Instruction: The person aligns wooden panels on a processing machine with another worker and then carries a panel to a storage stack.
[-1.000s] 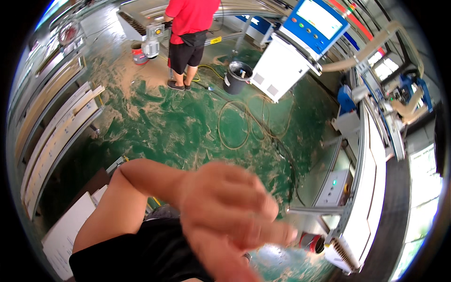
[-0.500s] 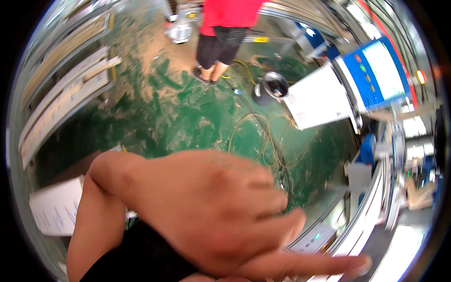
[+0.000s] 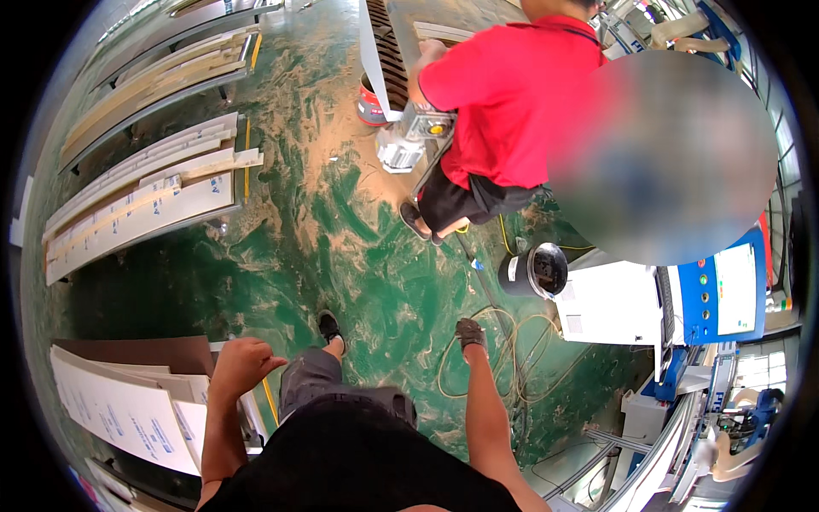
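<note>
My left hand (image 3: 244, 368) is raised at the lower left, its fingers curled closed and the thumb sticking out to the right. Nothing shows in it. Beneath and beside it lies a stack of white printed boards (image 3: 128, 410). My right arm reaches forward over the green floor (image 3: 367, 273). At its end my right hand (image 3: 469, 332) appears dark brown, as if gloved or covered, and its fingers cannot be made out. Loops of thin yellowish hose (image 3: 444, 375) lie on the floor around where it hangs in view.
A co-worker in a red shirt (image 3: 512, 102) stands ahead, beside a grey machine part (image 3: 401, 154). A black bucket (image 3: 516, 275) stands by a white cabinet (image 3: 610, 303) with a blue control panel (image 3: 695, 290). Racks of long boards (image 3: 145, 205) line the left. Sawdust covers much of the floor.
My left hand has dropped from close before the camera to the lower left. My right arm has come into view. The view has shifted, showing more of the co-worker.
</note>
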Demonstrator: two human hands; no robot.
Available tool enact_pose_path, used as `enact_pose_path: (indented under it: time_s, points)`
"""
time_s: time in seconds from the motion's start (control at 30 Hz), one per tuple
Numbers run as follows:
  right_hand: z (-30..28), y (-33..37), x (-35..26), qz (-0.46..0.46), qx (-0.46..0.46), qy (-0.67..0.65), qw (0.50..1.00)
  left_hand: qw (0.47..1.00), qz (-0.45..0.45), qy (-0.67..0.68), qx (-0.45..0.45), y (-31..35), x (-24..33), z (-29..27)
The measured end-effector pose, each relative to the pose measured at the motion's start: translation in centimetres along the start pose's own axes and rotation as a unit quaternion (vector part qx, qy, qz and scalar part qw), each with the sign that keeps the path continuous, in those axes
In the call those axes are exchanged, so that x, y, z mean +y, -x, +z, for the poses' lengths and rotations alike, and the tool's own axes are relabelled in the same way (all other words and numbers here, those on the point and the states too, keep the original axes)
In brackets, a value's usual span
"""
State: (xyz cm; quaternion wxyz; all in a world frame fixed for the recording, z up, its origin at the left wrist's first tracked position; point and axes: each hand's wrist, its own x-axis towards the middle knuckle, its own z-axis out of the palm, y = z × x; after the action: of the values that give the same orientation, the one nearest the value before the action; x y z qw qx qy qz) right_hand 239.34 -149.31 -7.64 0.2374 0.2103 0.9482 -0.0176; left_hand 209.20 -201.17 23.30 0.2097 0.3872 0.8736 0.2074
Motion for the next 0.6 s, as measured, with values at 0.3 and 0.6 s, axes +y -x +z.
enact_pose_path:
  time_s: [0.3,0.6]
  points:
    - [-5.8,-10.3,-13.5,0.18,-0.4,-0.302,0.847,0.99,0.107,0.044,0.084,-20.9,-4.5,-12.6]
    - [-25.0,-47.9,-37.3,-0.016,-0.202,-0.348,0.915,0.995,-0.082,0.036,0.051,-33.7,-15.1,-19.8]
